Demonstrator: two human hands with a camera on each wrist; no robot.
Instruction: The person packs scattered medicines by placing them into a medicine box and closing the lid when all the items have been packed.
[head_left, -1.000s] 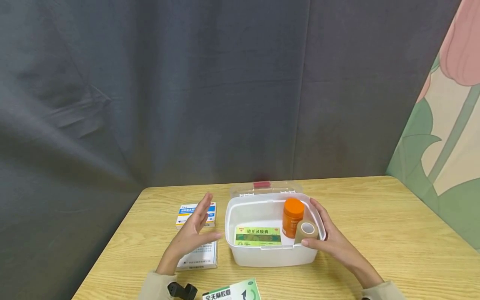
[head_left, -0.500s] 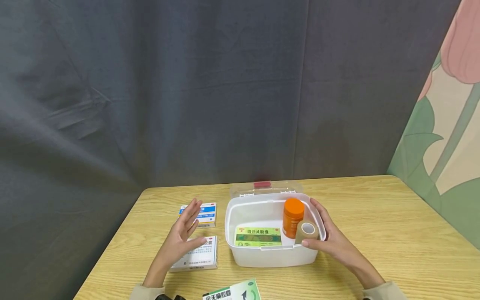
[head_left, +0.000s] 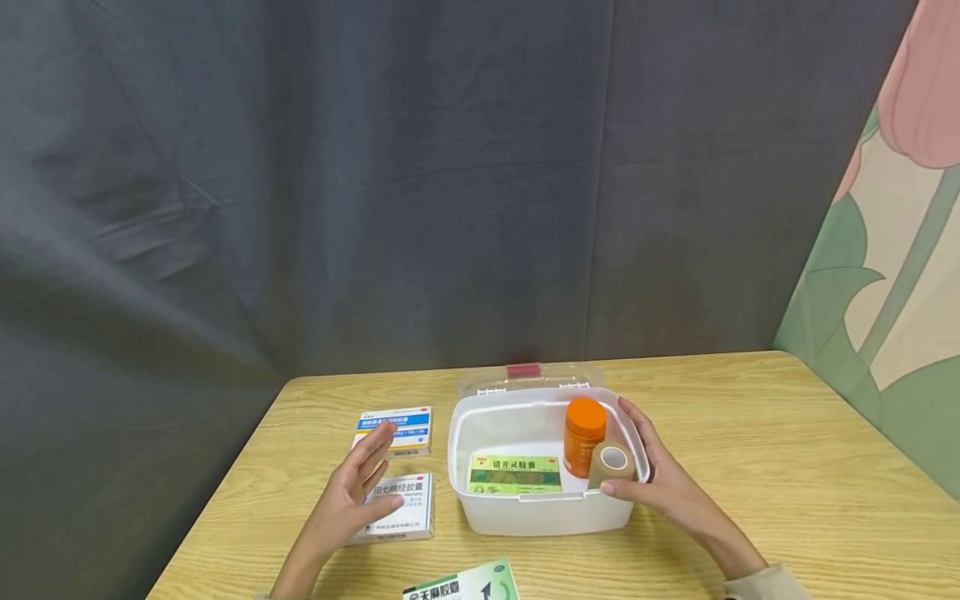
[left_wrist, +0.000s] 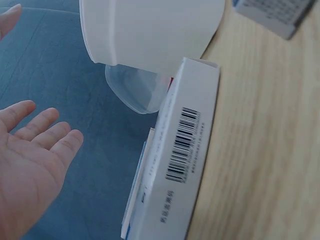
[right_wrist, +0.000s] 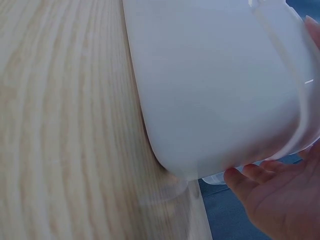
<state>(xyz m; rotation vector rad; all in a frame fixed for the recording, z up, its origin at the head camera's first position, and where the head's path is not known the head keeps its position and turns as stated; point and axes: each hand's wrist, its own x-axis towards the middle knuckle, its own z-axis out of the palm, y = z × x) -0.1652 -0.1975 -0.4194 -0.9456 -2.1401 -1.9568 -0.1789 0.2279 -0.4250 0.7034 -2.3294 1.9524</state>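
A white plastic storage box [head_left: 543, 512] stands on the table with its clear lid [head_left: 558, 375] hinged back. My right hand [head_left: 663, 479] grips its right end, thumb at the front rim and fingers along the side. Inside are a green-yellow medicine box [head_left: 516, 474], an orange bottle [head_left: 584, 437] and a tan bandage roll [head_left: 611, 465]. My left hand [head_left: 348, 500], fingers spread and holding nothing, hovers over a white medicine box [head_left: 412, 508]. In the left wrist view that medicine box [left_wrist: 180, 150] shows its barcoded side, with the left palm [left_wrist: 30, 170] apart from it.
A blue and white medicine box [head_left: 408, 429] lies farther back on the left. At the front edge of the view is a green and white medicine box [head_left: 465, 583], partly cut off. A dark curtain [head_left: 450, 183] hangs behind the wooden table [head_left: 787, 450].
My left hand has drawn back toward the lower left, away from the storage box, uncovering more of the white medicine box. My right hand has stayed on the storage box.
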